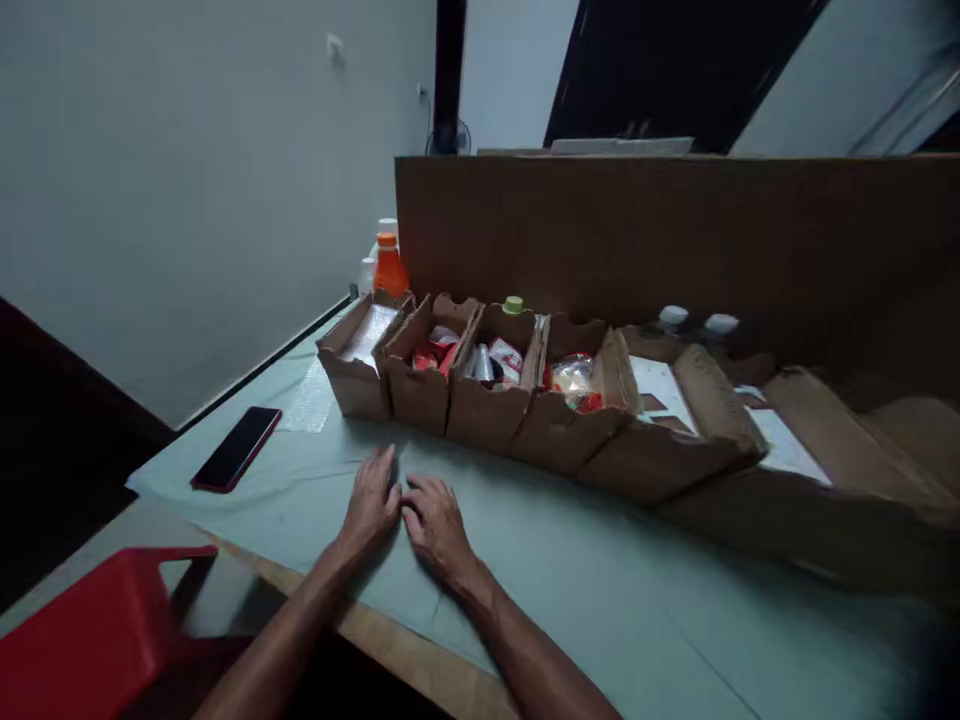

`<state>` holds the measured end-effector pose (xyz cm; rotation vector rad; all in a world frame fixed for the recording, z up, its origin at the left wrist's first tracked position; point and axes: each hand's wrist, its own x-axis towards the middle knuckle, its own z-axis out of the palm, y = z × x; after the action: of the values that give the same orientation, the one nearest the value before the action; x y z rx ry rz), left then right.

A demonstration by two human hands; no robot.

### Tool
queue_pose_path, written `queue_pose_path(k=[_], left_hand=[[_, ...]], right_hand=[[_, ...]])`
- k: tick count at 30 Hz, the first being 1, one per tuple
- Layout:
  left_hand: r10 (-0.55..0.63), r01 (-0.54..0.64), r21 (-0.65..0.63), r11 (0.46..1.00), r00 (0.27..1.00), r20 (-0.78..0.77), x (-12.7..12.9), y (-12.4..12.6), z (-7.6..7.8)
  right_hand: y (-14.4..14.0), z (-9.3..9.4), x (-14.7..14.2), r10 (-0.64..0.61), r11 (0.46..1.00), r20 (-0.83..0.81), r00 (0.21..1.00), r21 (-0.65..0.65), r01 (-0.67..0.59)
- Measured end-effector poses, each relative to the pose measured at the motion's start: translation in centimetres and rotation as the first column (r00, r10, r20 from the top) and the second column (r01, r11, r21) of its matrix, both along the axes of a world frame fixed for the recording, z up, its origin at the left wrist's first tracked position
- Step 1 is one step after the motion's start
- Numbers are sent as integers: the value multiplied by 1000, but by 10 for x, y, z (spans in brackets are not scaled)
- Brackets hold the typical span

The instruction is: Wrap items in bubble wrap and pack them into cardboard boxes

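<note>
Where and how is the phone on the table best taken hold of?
Probably by its two long edges, midway along, with the left hand coming from above and the person's right. The phone lies flat, dark face up, so its thin edges offer the likeliest hold; that hand is nearer.

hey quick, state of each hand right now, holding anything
Left hand: open on the table, nothing visibly held.
Right hand: likewise open, nothing visibly held.
</note>
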<state>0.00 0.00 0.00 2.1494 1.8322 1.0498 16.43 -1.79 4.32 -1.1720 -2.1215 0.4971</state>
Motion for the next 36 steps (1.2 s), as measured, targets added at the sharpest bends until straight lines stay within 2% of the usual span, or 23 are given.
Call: queue_pose_path(k=[8,12,15,17,20,23,25,30,36], left_hand=[[-22,21,-6,1000,999,-34,7,-11,9],[-54,52,-40,998,998,-43,7,-27,17],[-105,101,-83,991,993,-46,-7,-40,26],[-93,86,-113,990,994,-54,-28,-42,35],[46,-60,-144,988,994,-99,-69,-25,54],[206,-238,-164,957,959,-192,-109,7,73],[267,-320,-182,930,927,-264,-127,29,83],[286,-407,-234,883,862,-420,-141,66,93],[221,-397,-257,881,826,-519,-139,79,91]], right_hand=[[-2,0,-2,22,1000,43,999,14,-22],[-19,-1,1,59,998,94,994,11,-61],[-39,0,9,90,995,193,977,26,-97],[-50,0,14,103,992,250,963,39,-116],[-58,0,18,100,992,276,956,50,-118],[-58,-2,18,85,992,285,955,66,-108],[-57,-3,18,72,992,285,956,81,-99],[-55,-4,19,64,984,298,952,140,-110],[-52,-4,22,65,971,301,951,201,-130]])
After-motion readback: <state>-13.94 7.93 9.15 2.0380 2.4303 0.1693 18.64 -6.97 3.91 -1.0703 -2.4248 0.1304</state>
